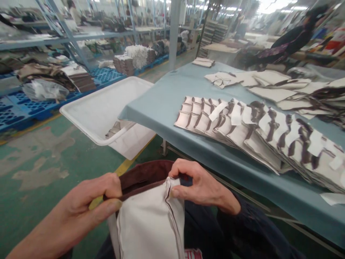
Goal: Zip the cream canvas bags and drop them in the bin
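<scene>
Between my two hands hangs a sewn fabric piece [145,219], cream on the side facing me, with a dark brown band along its top opening. My left hand [88,205] pinches the top edge at its left, thumb in front and fingers behind. At the right, my right hand [199,187] pinches the same edge beside a raised seam that runs down the cream side. The brown band bows away behind, so the opening is spread between the hands. The lower end of the piece is cut off by the frame's bottom.
A blue-grey table [153,104] stands ahead to the right, bearing overlapping rows of cream-and-brown pieces [205,115] with white slips. Eyeglasses [221,81] lie on a cream stack. A white bin [81,108] is by the table's left corner. Blue pallets [106,77] hold fabric stacks. A person [291,41] is at the upper right.
</scene>
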Motion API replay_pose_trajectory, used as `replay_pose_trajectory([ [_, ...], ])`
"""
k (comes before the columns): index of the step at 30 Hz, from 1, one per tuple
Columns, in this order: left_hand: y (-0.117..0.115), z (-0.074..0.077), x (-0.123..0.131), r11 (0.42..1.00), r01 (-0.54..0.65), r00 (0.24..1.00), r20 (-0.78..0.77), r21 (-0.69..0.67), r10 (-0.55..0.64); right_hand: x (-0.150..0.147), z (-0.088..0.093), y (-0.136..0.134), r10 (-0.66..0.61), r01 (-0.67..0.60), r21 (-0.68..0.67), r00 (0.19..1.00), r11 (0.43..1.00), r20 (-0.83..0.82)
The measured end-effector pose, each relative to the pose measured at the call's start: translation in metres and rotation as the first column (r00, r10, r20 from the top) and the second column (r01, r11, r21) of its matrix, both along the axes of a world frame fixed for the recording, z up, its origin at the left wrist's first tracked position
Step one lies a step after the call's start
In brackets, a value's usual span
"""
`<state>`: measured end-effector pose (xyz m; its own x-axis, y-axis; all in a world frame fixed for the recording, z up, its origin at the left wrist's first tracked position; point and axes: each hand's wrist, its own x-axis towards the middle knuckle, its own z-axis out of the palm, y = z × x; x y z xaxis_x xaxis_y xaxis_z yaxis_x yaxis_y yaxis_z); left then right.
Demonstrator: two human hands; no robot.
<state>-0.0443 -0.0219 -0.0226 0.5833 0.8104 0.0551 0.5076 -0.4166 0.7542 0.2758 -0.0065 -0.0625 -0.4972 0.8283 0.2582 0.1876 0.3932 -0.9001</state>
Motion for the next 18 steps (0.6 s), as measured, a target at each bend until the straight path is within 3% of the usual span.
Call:
replay_pose_trajectory([
  [7,0.010,-0.001,0.012,0.994,0.026,1.000,0.015,-0.106,-0.024,-0.006,0.034,-0.009,0.107,-0.122,-0.086,0.982,0.989,-0.154],
  [13,0.018,0.032,0.054,0.984,0.153,0.980,0.141,-0.091,-0.139,-0.014,0.060,-0.006,0.166,-0.178,-0.130,0.981,0.975,-0.098],
  [18,0.016,0.047,0.070,0.984,0.149,0.981,0.112,0.099,-0.160,-0.017,0.068,-0.004,0.148,-0.150,-0.062,0.988,0.987,-0.039],
])
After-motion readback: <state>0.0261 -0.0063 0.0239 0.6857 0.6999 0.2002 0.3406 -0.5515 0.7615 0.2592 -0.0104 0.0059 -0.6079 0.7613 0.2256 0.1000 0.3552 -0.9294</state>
